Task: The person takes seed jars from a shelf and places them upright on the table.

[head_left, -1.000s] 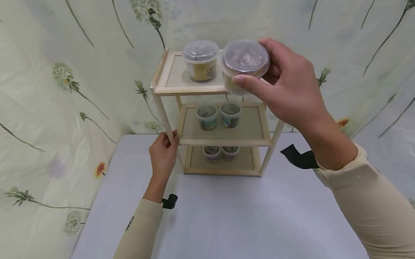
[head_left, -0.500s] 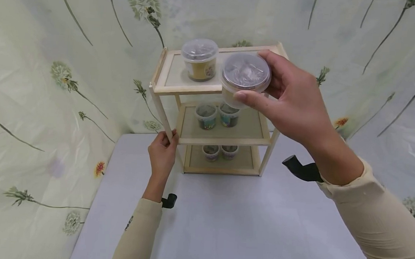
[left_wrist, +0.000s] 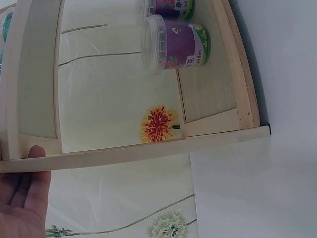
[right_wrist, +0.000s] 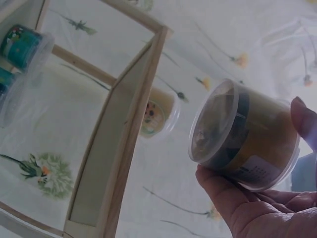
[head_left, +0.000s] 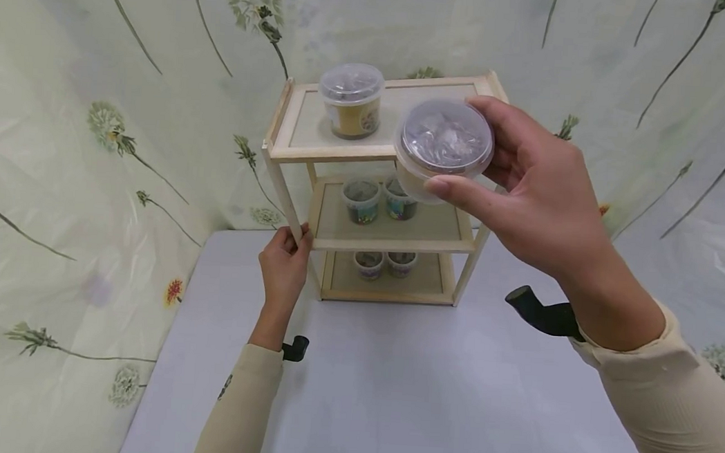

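Observation:
My right hand (head_left: 545,196) holds a clear-lidded plastic tub (head_left: 445,148) between thumb and fingers, in front of the top tier's right half. The right wrist view shows this tub's yellow body and pale label (right_wrist: 257,168), apart from the shelf. With thumb and fingers, my left hand (head_left: 285,267) grips the left front post (head_left: 285,190) of a three-tier wooden shelf (head_left: 392,246), near the middle tier. A similar yellow tub (head_left: 351,111) stands upright on the top tier's left side.
Two teal-labelled tubs (head_left: 360,202) sit on the middle tier, one partly hidden by the held tub. On the bottom tier are two tubs with purple labels (left_wrist: 184,44). The shelf stands on a white-covered table (head_left: 390,381) against a flower-printed sheet (head_left: 123,170).
My right hand has brought the tub down, rightward and nearer to me, uncovering more of the top tier. My left hand has stayed on the post.

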`<state>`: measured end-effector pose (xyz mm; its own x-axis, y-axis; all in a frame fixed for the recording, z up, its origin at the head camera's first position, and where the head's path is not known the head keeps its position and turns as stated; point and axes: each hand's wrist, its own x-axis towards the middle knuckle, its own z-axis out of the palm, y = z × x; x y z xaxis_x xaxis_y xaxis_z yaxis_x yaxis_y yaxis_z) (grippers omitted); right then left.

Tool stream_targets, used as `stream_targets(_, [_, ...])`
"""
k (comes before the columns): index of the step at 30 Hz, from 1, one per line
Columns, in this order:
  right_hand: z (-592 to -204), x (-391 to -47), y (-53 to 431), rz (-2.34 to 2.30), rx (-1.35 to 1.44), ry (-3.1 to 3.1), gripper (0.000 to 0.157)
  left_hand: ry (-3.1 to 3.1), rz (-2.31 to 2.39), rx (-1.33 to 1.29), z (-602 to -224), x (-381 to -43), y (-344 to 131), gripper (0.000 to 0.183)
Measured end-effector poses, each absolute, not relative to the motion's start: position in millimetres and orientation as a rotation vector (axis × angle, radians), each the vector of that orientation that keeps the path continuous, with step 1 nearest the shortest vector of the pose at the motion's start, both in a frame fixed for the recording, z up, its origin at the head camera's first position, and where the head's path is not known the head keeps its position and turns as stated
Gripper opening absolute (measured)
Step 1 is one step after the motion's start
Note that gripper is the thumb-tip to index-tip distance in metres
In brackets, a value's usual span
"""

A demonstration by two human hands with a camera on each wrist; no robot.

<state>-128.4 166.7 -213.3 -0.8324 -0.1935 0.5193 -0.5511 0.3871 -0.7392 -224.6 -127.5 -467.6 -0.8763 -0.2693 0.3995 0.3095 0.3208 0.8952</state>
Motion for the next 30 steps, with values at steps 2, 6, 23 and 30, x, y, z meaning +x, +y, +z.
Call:
stream_targets(2, [-215,-125,168,1.411,0.651,-2.303,0.069,-2.112,-1.588,-0.037,-468,-224,-127,0.015])
stream_targets(6, [-217,-121,171,1.374,0.663,-2.3,0.07,-2.116,-1.589,-0.037,-468,-224,-127,0.015])
stream_targets(23, [-231,-110,181,1.433,0.589,-2.296,0.076,-2.132,-1.559,-0.045,-469,-225,-128,0.014])
stream_targets(30, [-233,-107,184,1.411,0.605,-2.283,0.079,-2.152,-1.553,-0.016,-466,-225,-128,0.015])
